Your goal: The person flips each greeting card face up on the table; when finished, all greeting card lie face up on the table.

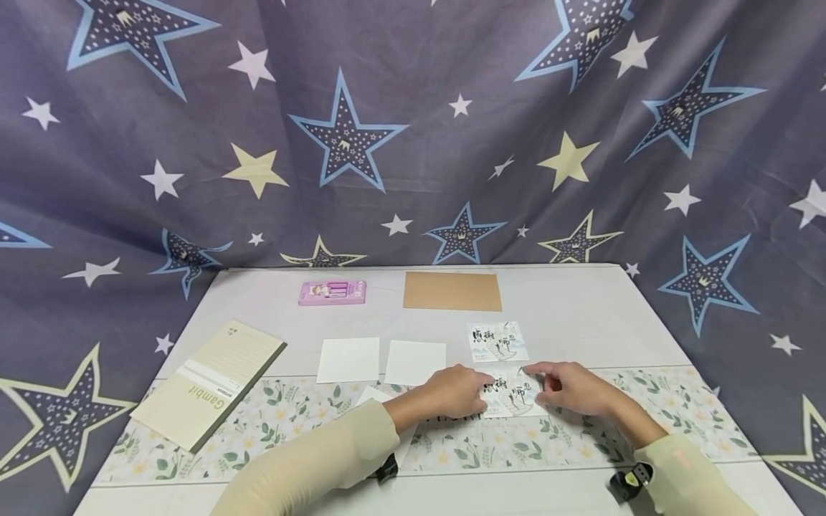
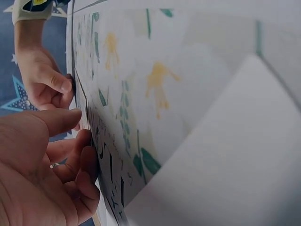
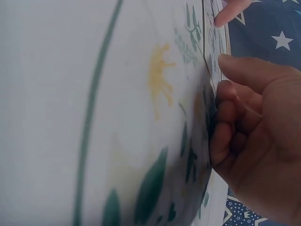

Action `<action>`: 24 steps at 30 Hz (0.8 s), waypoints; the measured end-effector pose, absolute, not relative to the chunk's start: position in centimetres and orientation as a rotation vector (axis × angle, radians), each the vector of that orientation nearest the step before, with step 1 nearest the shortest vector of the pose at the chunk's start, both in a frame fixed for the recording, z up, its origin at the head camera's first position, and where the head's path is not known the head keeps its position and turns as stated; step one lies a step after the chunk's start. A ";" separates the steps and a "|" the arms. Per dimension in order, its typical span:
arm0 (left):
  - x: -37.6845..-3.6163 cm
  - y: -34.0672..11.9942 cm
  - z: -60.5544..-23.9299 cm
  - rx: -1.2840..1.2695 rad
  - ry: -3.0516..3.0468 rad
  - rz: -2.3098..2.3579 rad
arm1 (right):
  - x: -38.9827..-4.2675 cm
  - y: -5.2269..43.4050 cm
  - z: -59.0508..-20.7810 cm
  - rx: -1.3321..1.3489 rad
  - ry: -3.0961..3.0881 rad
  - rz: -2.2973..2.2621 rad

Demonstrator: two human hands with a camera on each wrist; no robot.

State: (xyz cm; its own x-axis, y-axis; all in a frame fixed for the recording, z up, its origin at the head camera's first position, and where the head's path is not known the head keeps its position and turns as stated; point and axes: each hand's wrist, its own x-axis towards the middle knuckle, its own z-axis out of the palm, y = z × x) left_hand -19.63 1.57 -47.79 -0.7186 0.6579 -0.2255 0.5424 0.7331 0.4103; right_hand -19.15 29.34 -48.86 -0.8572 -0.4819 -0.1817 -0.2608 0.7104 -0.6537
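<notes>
A white card printed with black brush characters (image 1: pixel 513 392) lies near the table's front right, between both hands. At its left edge, my left hand (image 1: pixel 454 390) grips it with curled fingers. My right hand (image 1: pixel 568 387) holds the opposite edge, index finger at the upper corner and thumb lower down. Just beyond is a matching printed card (image 1: pixel 497 342), untouched. The left wrist view shows the left thumb (image 2: pixel 66 120) over the bent fingers; in the right wrist view the right hand (image 3: pixel 263 122) has its lower fingers curled against the tabletop. Neither wrist view shows the gripped card's edges clearly.
Two blank white cards (image 1: pixel 348 360) lie left of the printed ones, with another white sheet (image 1: pixel 373 395) partly under the left arm. A Gambit notepad (image 1: pixel 209 383) rests at the left. Behind are a pink box (image 1: pixel 332 292) and a brown card (image 1: pixel 452 291).
</notes>
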 end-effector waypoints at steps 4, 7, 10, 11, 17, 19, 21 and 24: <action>-19.5 1.3 -47.5 0.908 2.568 0.473 | -19.4 29.3 -48.6 -0.630 2.599 -0.891; -19.6 0.8 -47.3 0.901 2.576 0.510 | -19.7 29.0 -48.2 -0.664 2.647 -0.878; -19.8 0.1 -47.1 0.893 2.597 0.542 | -20.2 28.5 -47.8 -0.704 2.711 -0.888; -19.9 -0.2 -47.1 0.890 2.605 0.550 | -20.4 28.2 -47.7 -0.713 2.731 -0.894; -20.9 -2.5 -46.7 0.811 2.629 0.637 | -21.9 25.6 -47.6 -0.762 2.770 -0.923; -21.3 -3.5 -46.3 0.770 2.633 0.667 | -22.4 24.4 -47.7 -0.754 2.770 -0.933; -21.7 -4.6 -45.9 0.730 2.645 0.685 | -22.8 23.2 -47.9 -0.742 2.771 -0.935; -22.4 -6.4 -45.4 0.673 2.659 0.705 | -23.3 21.4 -48.3 -0.735 2.754 -0.951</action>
State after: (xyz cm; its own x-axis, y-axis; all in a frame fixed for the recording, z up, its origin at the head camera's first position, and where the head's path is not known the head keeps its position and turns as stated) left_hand -22.43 -6.45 -45.37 -0.8423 0.5113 -0.1707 0.3597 0.7690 0.5285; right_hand -23.32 21.38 -48.30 -0.8716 -0.4895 0.0287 -0.4029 0.6816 -0.6108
